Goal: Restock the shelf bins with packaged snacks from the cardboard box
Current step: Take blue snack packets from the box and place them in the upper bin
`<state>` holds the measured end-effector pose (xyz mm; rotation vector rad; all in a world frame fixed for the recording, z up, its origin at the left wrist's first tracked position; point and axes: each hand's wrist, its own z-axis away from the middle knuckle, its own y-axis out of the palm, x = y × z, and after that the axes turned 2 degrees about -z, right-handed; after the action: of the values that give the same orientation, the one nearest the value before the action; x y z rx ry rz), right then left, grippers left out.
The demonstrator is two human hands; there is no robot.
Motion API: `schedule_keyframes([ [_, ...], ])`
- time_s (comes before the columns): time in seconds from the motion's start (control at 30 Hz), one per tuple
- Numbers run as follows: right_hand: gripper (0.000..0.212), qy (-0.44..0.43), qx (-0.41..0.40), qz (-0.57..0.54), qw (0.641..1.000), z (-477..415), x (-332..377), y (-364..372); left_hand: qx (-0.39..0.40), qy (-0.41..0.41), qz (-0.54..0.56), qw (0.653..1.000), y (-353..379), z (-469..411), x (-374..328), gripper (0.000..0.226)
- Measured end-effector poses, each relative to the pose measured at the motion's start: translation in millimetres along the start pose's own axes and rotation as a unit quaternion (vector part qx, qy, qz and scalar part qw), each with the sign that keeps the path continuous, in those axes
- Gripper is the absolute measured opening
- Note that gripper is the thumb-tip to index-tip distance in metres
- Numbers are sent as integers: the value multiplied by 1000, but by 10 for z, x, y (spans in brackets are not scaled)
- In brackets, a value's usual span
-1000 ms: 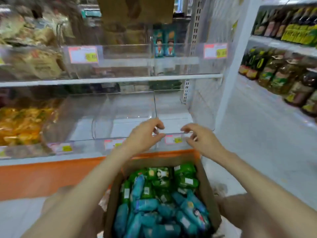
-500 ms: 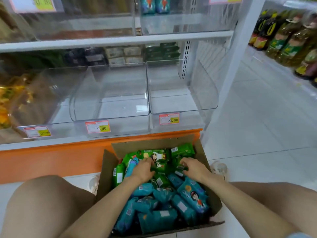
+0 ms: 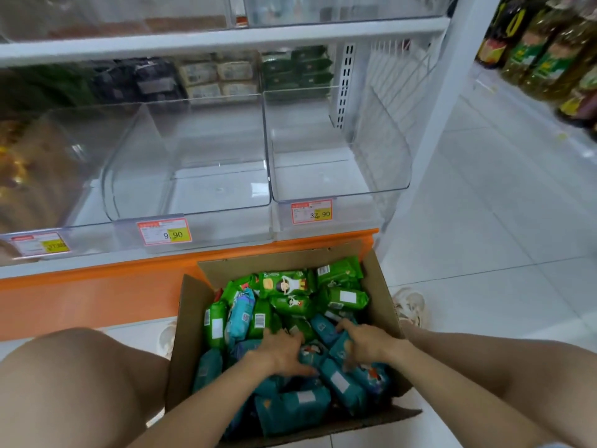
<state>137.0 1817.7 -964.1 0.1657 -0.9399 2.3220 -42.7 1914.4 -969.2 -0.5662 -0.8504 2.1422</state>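
An open cardboard box [image 3: 382,286] sits on the floor between my knees, full of green snack packs [image 3: 286,284] at its far side and teal snack packs [image 3: 339,381] at its near side. My left hand [image 3: 281,354] rests spread on the teal packs in the middle of the box. Just to its right, my right hand [image 3: 366,345] curls its fingers and thumb round a teal pack. Above the box, two clear shelf bins stand with nothing in them: the middle bin [image 3: 193,205] tagged 9.90 and the right bin [image 3: 339,192] tagged 32.90.
An orange shelf base [image 3: 97,292] runs behind the box. A left bin [image 3: 48,189] holds yellowish snacks. Dark and green packs [image 3: 297,69] sit behind the bins. Oil bottles [image 3: 542,59] line the shelf across the white-tiled aisle [image 3: 500,221]. My knees flank the box.
Both hands dropped from the right bin's front edge into the box, then slid nearer from the green packs onto the teal ones. The view tilted downward.
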Motion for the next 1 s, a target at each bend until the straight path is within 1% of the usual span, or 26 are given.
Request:
schedule_keyframes([
  [0.13, 80, -6, -36, -20, 999, 66, 20, -7, -66, -2, 41, 997, -32, 54, -31, 71],
  [0.23, 75, -17, -74, -79, 994, 80, 3, -109, -115, 16, 141, 983, -174, 117, 66, 67],
  [0.33, 67, -18, -124, -162, 979, 112, -2, -184, -135, 38, 263, 955, -267, 161, 198, 61],
  [0.4, 63, -24, -134, -228, 964, 108, 5, -193, -147, 42, 364, 919, -275, 177, 273, 55],
  [0.5, 52, -38, -113, -360, 926, 95, 47, -221, -147, 34, 534, 832, -283, 246, 324, 53],
  [0.6, 46, -71, -77, -455, 884, 159, 75, -314, -128, 28, 623, 771, -285, 316, 338, 54],
  [0.7, 52, -100, -44, -532, 840, 194, 56, -381, -66, 39, 693, 717, -279, 354, 324, 44],
  [0.73, 55, -102, -32, -548, 830, 177, 60, -385, -49, 42, 702, 709, -276, 359, 310, 39],
  [0.77, 57, -103, -22, -556, 825, 156, 72, -378, -37, 47, 703, 709, -271, 367, 287, 34],
  [0.8, 58, -110, -14, -559, 822, 128, 87, -366, -33, 52, 695, 716, -268, 369, 264, 28],
  [0.87, 56, -117, -15, -559, 821, 111, 130, -354, -33, 46, 656, 753, -283, 392, 212, 18],
  [0.9, 54, -117, -28, -565, 816, 120, 144, -362, -29, 37, 642, 765, -286, 392, 195, 17],
  [0.93, 52, -115, -46, -576, 808, 131, 149, -378, -20, 23, 637, 770, -285, 382, 186, 20],
  [0.97, 50, -107, -66, -587, 800, 154, 155, -404, -14, -2, 644, 765, -290, 376, 182, 26],
  [1.0, 48, -90, -88, -596, 793, 178, 149, -425, -10, -36, 668, 743, -299, 366, 185, 33],
])
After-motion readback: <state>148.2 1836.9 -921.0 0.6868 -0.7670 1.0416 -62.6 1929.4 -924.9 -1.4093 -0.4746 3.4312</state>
